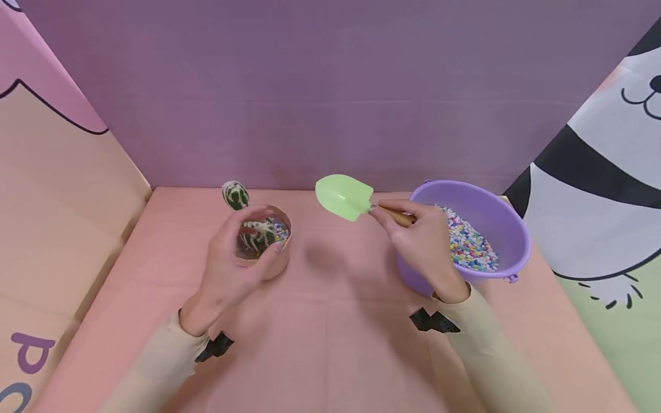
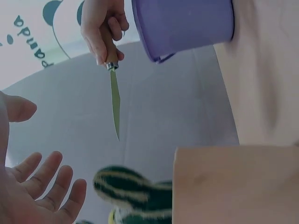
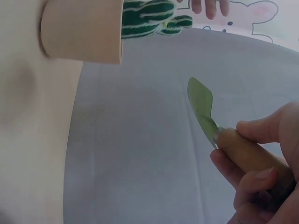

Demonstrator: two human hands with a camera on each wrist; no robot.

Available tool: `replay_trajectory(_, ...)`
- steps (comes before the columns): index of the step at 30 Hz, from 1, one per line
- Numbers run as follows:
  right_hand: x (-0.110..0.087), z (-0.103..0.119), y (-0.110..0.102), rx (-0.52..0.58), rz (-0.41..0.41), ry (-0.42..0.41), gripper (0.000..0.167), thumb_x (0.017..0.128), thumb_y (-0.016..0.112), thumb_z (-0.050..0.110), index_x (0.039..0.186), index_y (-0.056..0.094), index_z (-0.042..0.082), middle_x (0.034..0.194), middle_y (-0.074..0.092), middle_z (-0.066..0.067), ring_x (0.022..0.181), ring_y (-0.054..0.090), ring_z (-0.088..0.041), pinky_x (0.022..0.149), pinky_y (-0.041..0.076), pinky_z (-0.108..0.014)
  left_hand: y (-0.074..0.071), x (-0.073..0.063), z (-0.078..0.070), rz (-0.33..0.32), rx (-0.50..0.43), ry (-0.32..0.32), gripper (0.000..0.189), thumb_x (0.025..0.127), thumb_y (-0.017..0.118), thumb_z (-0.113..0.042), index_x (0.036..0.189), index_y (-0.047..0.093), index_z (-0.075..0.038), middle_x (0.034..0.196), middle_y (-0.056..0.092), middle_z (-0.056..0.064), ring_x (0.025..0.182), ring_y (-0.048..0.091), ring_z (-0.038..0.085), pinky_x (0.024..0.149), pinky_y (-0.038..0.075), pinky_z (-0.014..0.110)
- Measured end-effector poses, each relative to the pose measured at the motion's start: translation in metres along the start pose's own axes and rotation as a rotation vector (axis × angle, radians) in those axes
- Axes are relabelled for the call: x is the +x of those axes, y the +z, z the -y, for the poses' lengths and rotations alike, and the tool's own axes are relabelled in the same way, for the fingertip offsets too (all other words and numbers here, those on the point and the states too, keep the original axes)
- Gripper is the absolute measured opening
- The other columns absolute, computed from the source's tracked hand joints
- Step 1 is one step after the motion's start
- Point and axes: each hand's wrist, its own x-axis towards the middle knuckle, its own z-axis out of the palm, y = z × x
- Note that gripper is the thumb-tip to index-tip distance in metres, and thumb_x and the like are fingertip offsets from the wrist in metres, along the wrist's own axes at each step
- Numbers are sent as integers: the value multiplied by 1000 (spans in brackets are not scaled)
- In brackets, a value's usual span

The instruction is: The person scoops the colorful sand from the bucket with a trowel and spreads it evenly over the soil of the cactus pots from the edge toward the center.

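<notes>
My left hand hovers over the beige pot, fingers spread and relaxed. The left wrist view shows that hand apart from the pot and the cactus, holding nothing. Green with pale stripes, the cactus rises out of the pot, partly hidden behind the hand. Some coloured pebbles show inside the pot. In my right hand I grip the wooden handle of a small trowel. Its light green blade points left toward the pot, raised above the table; no pebbles are visible on it.
A purple bucket stands on the right, with multicoloured pebbles in it. My right forearm passes in front of its near side. Pink cloth covers the table. A purple backdrop rises behind, and printed panels stand at both sides.
</notes>
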Motion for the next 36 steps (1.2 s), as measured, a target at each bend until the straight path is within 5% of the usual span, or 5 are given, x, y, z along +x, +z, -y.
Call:
replay_trajectory(6,-3,-4,-16,-92,-17,54,19,93,84,30,108,86,19,98,84,1,87,70,14,76,54,-11,17,3,-5,91,41,41,47,87,82,-10,132,68,-8,127,72,4,119,63,18,101,51,33)
replay_trajectory(14,-4,-10,-32,-66,0,109,25,94,83,34,112,85,16,98,84,-5,85,72,14,73,55,-10,35,2,-12,214,79,100,36,89,82,-17,124,72,-13,128,73,2,123,65,21,107,50,38)
replay_trajectory(19,-5,-17,-42,-68,-33,79,21,93,84,27,109,86,14,95,84,-4,82,73,14,72,56,-9,42,2,-14,260,88,74,33,91,81,-21,123,73,-16,131,71,-1,127,63,18,110,51,40)
replay_trajectory(36,-9,-34,-78,-183,-58,126,25,93,84,33,109,86,15,84,73,36,80,69,20,69,52,-5,69,4,-10,342,66,-33,31,95,78,-28,125,73,-20,133,70,-2,131,60,14,113,49,43)
